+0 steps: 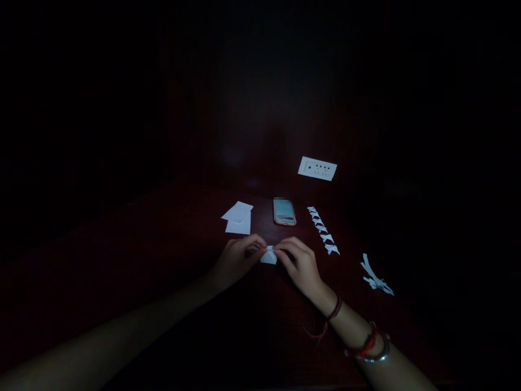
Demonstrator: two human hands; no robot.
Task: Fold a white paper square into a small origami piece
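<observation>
A small folded piece of white paper (268, 256) is held between my two hands, low over the dark reddish table. My left hand (240, 258) pinches its upper left edge between thumb and fingers. On the other side, my right hand (299, 262) pinches the upper right edge the same way. Part of the paper's top is hidden behind the fingertips. Just beyond my left hand lie white paper sheets (238, 227), overlapping at an angle.
A phone (284, 212) with a lit screen lies beyond my hands. To its right runs a row of several small folded paper pieces (321, 228). Paper strips (374, 279) are heaped farther right. A white socket plate (317, 169) is on the back wall. The surroundings are very dark.
</observation>
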